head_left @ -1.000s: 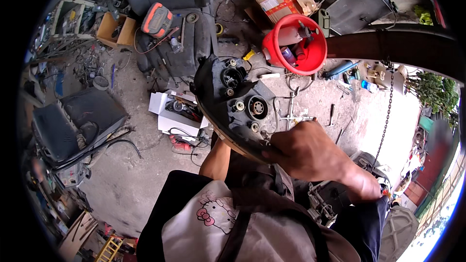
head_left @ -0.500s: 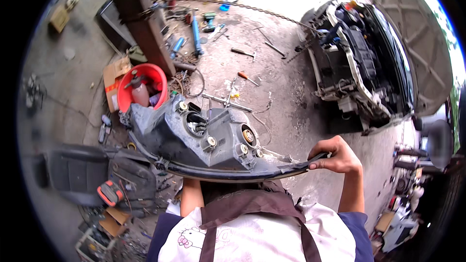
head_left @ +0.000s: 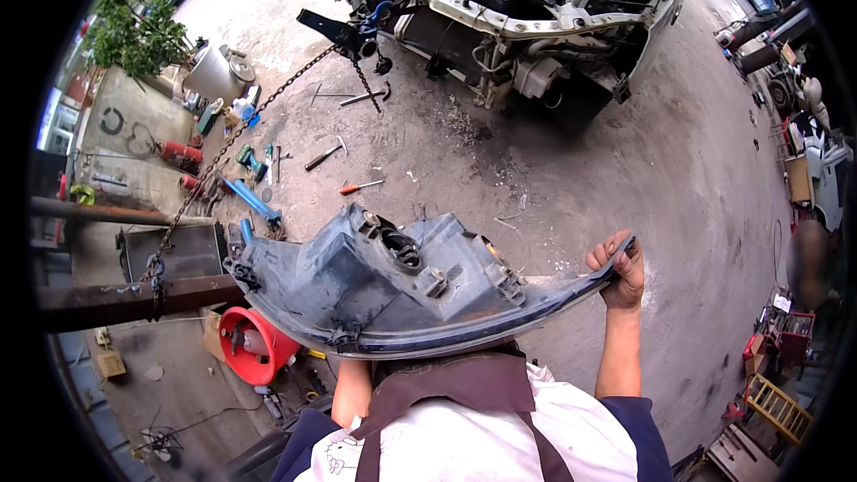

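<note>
A large car headlight (head_left: 420, 281), dusty grey-black with its back side up, spans the space in front of my chest. My right hand (head_left: 624, 270) grips its narrow right tip, fingers curled over the edge. Round openings and fittings show on the housing, and the curved lens edge faces me. My left forearm reaches up beneath the headlight's near edge; the left hand itself is hidden by it, so its fingers do not show.
Ahead stands a car (head_left: 527, 27) with its front end stripped. A chain (head_left: 245, 125) stretches from it to a rusty post (head_left: 134, 302). A hammer (head_left: 325, 153), an orange-handled screwdriver (head_left: 361, 187) and other tools lie on the floor. At left sits a red bucket (head_left: 284, 350).
My view has swung right toward the stripped car, now straight ahead. The headlight has turned with me and tilted, its right tip rising. My right hand keeps its grip.
</note>
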`<state>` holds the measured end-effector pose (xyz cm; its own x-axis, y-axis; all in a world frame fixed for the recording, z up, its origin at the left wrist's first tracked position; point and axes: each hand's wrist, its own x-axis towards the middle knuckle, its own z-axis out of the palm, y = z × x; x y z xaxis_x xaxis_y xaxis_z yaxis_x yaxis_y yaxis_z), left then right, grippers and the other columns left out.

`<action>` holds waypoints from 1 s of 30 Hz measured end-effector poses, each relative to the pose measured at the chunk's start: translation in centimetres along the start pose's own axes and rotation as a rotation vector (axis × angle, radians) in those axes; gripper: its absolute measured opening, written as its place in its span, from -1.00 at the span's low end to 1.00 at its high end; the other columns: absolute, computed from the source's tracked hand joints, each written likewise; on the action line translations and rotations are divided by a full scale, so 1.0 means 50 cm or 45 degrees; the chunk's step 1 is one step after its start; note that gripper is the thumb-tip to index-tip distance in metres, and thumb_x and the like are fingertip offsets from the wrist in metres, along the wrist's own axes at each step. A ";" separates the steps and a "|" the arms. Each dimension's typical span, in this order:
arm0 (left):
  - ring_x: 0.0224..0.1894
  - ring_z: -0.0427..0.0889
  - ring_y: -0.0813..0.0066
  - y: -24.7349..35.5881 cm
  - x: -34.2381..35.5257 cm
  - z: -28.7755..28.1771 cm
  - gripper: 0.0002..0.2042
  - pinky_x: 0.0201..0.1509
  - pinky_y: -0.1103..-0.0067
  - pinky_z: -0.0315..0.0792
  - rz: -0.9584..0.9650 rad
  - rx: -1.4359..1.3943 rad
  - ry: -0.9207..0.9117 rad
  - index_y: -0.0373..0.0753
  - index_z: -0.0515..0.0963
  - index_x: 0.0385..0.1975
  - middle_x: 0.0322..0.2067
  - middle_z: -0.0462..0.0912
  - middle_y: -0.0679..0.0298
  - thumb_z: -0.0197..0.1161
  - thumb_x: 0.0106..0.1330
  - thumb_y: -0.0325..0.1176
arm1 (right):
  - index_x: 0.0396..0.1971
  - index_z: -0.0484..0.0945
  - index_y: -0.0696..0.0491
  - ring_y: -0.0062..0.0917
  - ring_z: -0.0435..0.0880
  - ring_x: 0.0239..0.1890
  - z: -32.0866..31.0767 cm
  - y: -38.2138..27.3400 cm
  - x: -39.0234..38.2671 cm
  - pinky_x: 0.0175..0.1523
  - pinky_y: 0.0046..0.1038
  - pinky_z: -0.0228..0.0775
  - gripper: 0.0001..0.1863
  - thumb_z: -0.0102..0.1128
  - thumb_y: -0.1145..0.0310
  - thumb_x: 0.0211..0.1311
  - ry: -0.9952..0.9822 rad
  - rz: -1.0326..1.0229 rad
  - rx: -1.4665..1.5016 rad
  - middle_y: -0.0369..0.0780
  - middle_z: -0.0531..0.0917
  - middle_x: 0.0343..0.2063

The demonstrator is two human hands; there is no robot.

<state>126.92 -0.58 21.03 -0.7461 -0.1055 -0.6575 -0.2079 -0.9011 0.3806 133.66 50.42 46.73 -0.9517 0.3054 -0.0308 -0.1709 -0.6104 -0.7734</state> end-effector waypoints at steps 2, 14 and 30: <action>0.18 0.49 0.17 -0.042 0.043 0.076 -0.42 0.29 0.25 0.37 -0.082 0.057 -0.056 -0.15 0.42 0.22 0.15 0.53 0.23 -0.05 0.43 0.18 | -0.39 0.43 0.08 -0.69 0.16 -0.59 -0.037 -0.033 0.000 -0.43 -0.54 0.02 -0.65 0.47 0.25 0.13 0.102 -0.111 0.082 -0.41 0.32 -0.58; 0.19 0.48 0.17 -0.293 0.288 0.406 -0.43 0.30 0.25 0.36 -0.477 0.186 -0.255 -0.14 0.41 0.23 0.16 0.52 0.23 -0.04 0.43 0.17 | -0.34 0.50 0.05 -0.69 0.13 -0.57 -0.110 -0.090 0.108 -0.47 -0.55 -0.03 -0.77 0.26 0.21 0.34 0.697 -0.350 0.080 -0.43 0.29 -0.55; 0.21 0.47 0.17 -0.393 0.545 0.766 -0.43 0.32 0.26 0.35 -0.616 0.269 -0.321 -0.14 0.41 0.24 0.17 0.52 0.23 -0.03 0.44 0.15 | -0.27 0.53 0.18 -0.58 0.42 -0.62 -0.164 -0.147 0.550 -0.46 -0.47 0.31 -0.57 0.08 0.03 0.40 1.544 -0.253 -0.734 -0.30 0.40 -0.66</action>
<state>86.45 30.38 20.53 -0.6570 0.4239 -0.6234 -0.6648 -0.7157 0.2140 110.82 69.33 46.37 -0.0509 0.9803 -0.1907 0.1370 -0.1823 -0.9737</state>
